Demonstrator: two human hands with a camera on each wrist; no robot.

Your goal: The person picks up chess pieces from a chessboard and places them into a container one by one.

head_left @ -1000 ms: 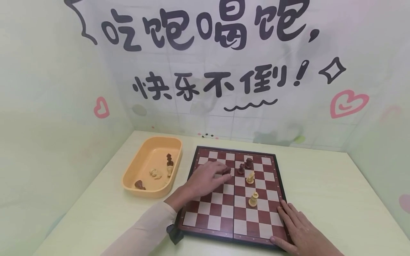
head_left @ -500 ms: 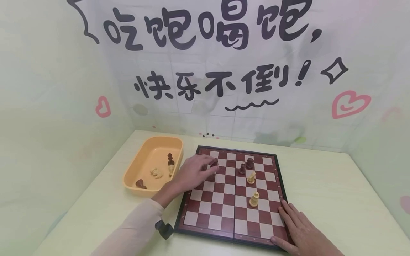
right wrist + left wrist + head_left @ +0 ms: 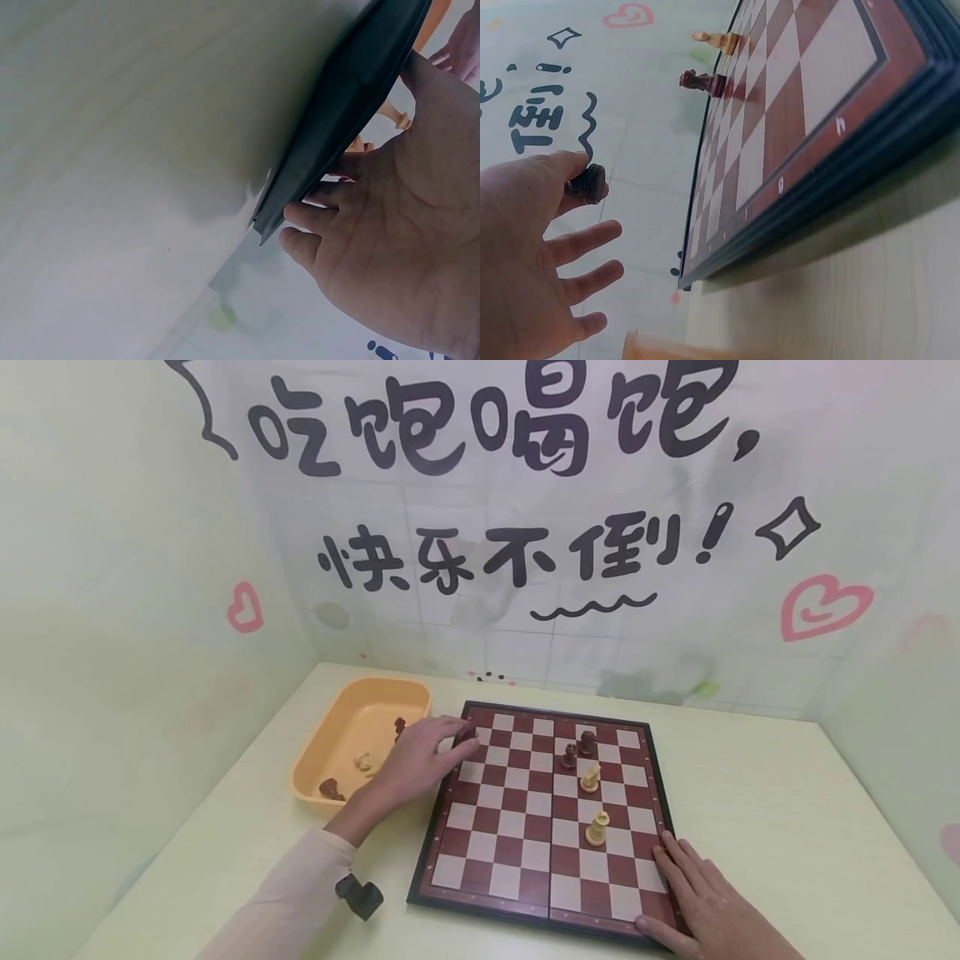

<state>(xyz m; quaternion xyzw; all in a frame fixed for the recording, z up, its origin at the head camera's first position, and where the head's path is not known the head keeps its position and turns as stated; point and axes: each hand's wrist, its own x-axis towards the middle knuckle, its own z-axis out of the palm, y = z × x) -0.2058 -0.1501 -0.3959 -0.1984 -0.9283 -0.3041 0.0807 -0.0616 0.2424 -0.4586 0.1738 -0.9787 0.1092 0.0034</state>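
My left hand [image 3: 420, 758] pinches a dark brown chess piece [image 3: 589, 184] between thumb and forefinger, over the far left corner of the chessboard [image 3: 502, 827]. Its other fingers are spread, and the piece's round base shows in the left wrist view; its kind is hidden. Along the board's near right edge, my right hand [image 3: 705, 893] rests with straight fingers. Two dark pieces [image 3: 588, 742] stand on the board's far right half. Closer to me stand a cream knight [image 3: 590, 778] and another cream piece [image 3: 597, 829].
Left of the board sits an orange tray [image 3: 307, 768] holding a few dark and cream chess pieces, partly covered by my left hand. A printed cloth wall [image 3: 480, 635] closes off the back of the table [image 3: 750, 793].
My left hand has moved left across the board with the dark chess piece, from near the centre line to the left edge beside the tray. The right hand stays put.
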